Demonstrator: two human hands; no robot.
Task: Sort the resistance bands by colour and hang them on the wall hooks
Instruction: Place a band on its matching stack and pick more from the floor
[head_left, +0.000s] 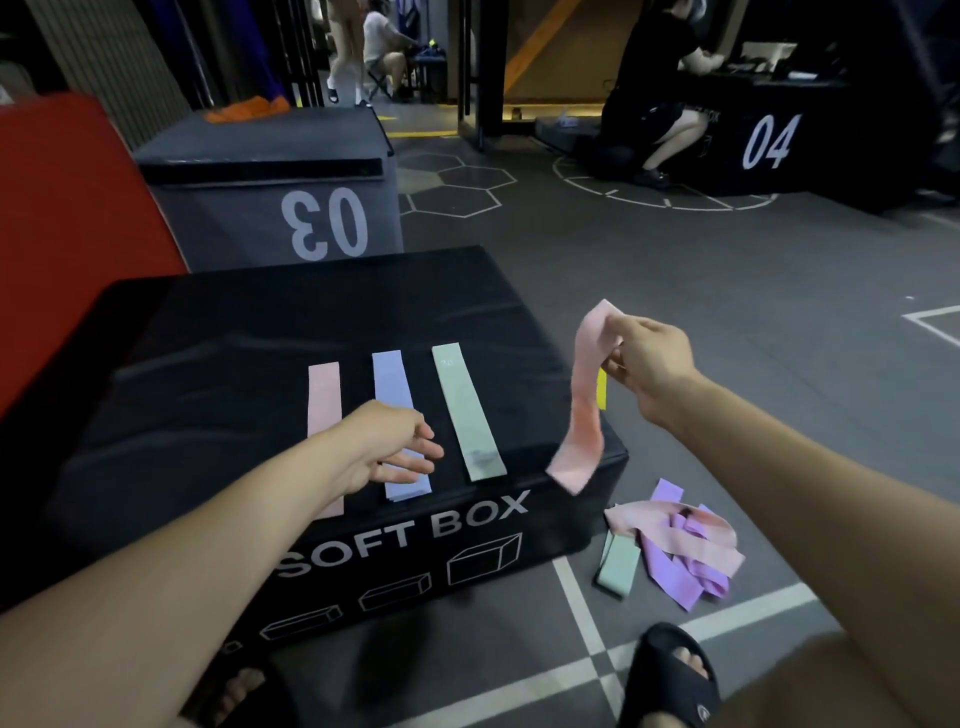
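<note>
Your right hand pinches a dangling pink band, left hand open and empty; dropped carelessly, it could overlap the lilac band.

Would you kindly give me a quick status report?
Right hand grips pink band, dangling. Left hand open over blue band. Three bands sorted on box; pile on floor.

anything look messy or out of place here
Yes: a tangled heap of bands, pink, purple and green mixed, lies on the floor right of the soft box, while three bands on its top lie flat in a row.
</note>
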